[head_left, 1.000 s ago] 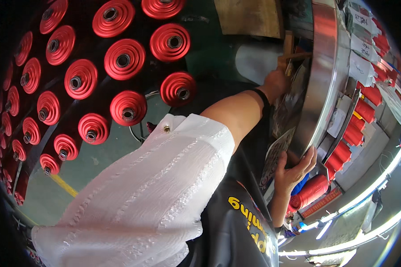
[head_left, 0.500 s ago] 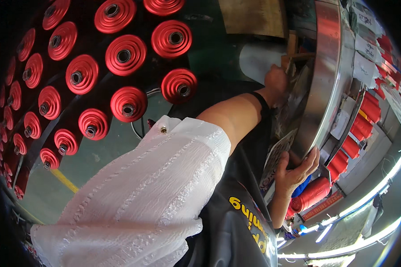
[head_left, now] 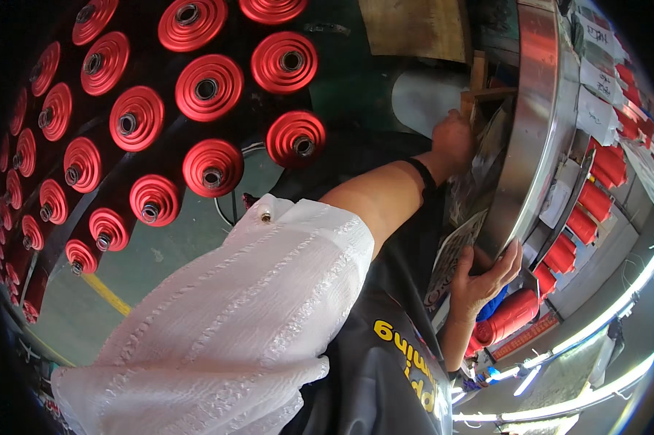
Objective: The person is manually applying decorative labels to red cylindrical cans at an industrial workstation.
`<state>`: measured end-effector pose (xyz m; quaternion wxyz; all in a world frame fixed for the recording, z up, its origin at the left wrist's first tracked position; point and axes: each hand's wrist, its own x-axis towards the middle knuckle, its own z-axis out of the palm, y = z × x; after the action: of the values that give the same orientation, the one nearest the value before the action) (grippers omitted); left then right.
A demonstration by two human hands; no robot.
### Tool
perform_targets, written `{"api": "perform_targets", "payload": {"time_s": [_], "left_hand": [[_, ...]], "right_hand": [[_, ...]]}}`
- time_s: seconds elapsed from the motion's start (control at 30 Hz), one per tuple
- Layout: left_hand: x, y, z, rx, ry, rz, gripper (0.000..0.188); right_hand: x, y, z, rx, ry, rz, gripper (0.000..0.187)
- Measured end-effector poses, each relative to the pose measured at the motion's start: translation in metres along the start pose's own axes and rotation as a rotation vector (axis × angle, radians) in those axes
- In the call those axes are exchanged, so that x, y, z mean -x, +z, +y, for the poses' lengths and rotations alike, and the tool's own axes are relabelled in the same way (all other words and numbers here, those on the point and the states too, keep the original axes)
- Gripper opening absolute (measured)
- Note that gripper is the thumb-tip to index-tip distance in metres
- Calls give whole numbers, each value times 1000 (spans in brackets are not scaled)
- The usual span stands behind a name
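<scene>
Filling the lower left of the frame, our white sleeve (head_left: 218, 341) is the nearest thing, with the dark apron (head_left: 385, 362) under it at the lower centre. Right of the apron, in the lower right, our right hand (head_left: 486, 279) rests with fingers spread flat against the lower rim of the big curved metal ring (head_left: 533, 145); it presses on the rim and closes on nothing. Just left of that hand a flat patterned plate (head_left: 454, 254) hangs below the ring. Red cylindrical bobbins (head_left: 512, 319) lie just beneath the hand, and more of them line the far right beside white tags (head_left: 595, 112).

Farther up, our bare left forearm runs from the sleeve toward the upper right, a dark band at the wrist. Our left hand (head_left: 451, 141) is at the inner side of the ring, up against a small wooden piece (head_left: 479, 87). We see only its back, so we cannot tell whether the fingers are pinching anything.

Beyond, across the upper left, rows of red cone-shaped spools (head_left: 211, 87) sit on a dark rack, above the green floor (head_left: 160, 246) with its yellow stripe.
</scene>
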<state>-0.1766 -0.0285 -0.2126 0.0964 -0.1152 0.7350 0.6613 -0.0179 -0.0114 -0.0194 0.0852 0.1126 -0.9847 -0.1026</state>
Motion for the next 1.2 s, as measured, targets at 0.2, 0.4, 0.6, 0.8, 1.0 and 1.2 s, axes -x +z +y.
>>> {"api": "perform_targets", "payload": {"time_s": [0.2, 0.4, 0.6, 0.8, 1.0, 1.2], "left_hand": [[-3, -10, 2, 228, 89, 266, 35], [-22, -18, -5, 56, 75, 33, 48], [-35, -2, -17, 1, 70, 46, 51], [-37, -12, -4, 38, -14, -32, 46], [-38, -8, -8, 22, 55, 26, 38], [-27, -6, -15, -18, 343, 165, 23]], "right_hand": [[-1, -1, -2, 10, -1, -2, 70], [-1, 0, -1, -6, 1, 8, 72], [-1, 0, -1, 0, -18, 13, 73], [0, 0, -2, 1, 0, 10, 73], [-1, 0, -1, 7, -6, 11, 73], [-1, 0, -2, 16, -6, 12, 74]]}}
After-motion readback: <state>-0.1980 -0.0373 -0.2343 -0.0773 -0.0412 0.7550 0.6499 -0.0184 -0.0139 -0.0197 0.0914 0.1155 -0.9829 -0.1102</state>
